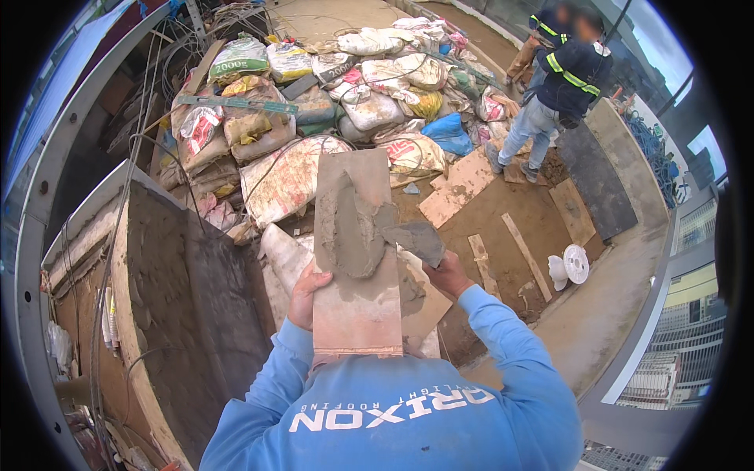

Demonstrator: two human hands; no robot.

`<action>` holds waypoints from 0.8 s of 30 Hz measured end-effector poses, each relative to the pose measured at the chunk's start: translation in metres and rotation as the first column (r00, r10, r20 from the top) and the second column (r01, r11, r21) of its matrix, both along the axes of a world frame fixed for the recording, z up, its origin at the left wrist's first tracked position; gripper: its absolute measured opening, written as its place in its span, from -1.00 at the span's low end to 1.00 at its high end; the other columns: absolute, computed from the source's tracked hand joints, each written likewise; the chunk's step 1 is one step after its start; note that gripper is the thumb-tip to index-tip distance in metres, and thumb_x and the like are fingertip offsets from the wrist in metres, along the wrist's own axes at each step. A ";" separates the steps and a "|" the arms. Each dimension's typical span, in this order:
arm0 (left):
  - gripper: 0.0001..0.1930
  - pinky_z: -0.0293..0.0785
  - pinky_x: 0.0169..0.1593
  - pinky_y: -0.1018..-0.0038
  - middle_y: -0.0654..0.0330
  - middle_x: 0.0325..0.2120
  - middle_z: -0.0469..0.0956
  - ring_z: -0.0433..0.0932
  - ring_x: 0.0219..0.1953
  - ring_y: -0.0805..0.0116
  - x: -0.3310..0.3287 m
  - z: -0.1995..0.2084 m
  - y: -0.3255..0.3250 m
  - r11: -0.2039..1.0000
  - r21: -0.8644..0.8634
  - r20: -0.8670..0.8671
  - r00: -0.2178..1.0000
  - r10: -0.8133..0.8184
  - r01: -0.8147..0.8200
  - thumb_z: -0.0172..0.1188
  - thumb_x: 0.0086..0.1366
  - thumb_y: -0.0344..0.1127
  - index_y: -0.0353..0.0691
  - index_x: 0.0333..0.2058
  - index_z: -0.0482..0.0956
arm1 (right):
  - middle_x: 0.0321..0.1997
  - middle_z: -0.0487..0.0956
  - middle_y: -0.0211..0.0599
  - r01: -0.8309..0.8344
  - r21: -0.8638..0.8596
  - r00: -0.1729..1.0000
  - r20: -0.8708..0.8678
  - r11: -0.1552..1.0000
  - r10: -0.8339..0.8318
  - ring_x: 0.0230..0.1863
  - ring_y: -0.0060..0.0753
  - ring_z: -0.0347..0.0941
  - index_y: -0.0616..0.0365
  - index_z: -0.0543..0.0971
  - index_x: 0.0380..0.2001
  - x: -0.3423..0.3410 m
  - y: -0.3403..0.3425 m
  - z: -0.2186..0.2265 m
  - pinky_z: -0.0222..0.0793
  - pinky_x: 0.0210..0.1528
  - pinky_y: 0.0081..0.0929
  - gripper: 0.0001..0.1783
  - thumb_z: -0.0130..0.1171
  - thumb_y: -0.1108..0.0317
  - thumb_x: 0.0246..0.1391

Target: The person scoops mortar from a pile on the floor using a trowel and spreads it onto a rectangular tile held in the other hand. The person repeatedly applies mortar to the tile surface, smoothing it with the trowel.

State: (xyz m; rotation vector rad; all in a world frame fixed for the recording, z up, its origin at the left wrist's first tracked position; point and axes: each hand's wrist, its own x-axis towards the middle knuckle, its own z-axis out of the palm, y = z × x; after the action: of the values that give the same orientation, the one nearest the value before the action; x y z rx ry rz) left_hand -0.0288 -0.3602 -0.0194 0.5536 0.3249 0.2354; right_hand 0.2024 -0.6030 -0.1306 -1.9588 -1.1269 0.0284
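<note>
My left hand (307,295) grips the left edge of a long flat board (357,318), its thumb lying over the top face. Wet grey mortar (345,235) is heaped and smeared across the board's upper half, with a groove along the heap. My right hand (449,275) is closed around a trowel, whose handle is hidden in the fingers. The mortar-coated trowel blade (420,242) points left and its tip meets the right side of the heap. The board's near end is close to my chest.
Filled sacks (294,173) are piled ahead. Two people in dark reflective tops (572,82) stand at the far right. A plastered wall (188,290) rises at left. Wood strips (525,255) and a white spool (573,265) lie on the dirt at right, beside a low concrete wall (597,330).
</note>
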 end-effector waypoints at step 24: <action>-0.23 0.40 0.26 0.25 -0.07 0.18 0.40 0.47 0.18 0.10 -0.186 0.029 0.155 0.831 0.024 0.163 0.822 0.546 -0.556 0.16 0.10 -0.43 -0.42 0.32 0.15 | -0.69 0.35 -0.48 -0.916 -0.267 0.397 -0.715 0.299 0.576 -0.62 -0.59 0.27 0.11 0.37 -0.68 -0.019 0.357 0.171 0.21 -0.56 -0.52 -0.36 0.01 -0.15 0.35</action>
State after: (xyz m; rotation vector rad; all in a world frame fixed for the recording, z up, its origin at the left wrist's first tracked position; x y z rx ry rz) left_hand -0.2144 -0.2048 0.0095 0.4970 0.3258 0.8545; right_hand 0.1837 -0.2460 0.0401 -1.4771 -1.7469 1.6082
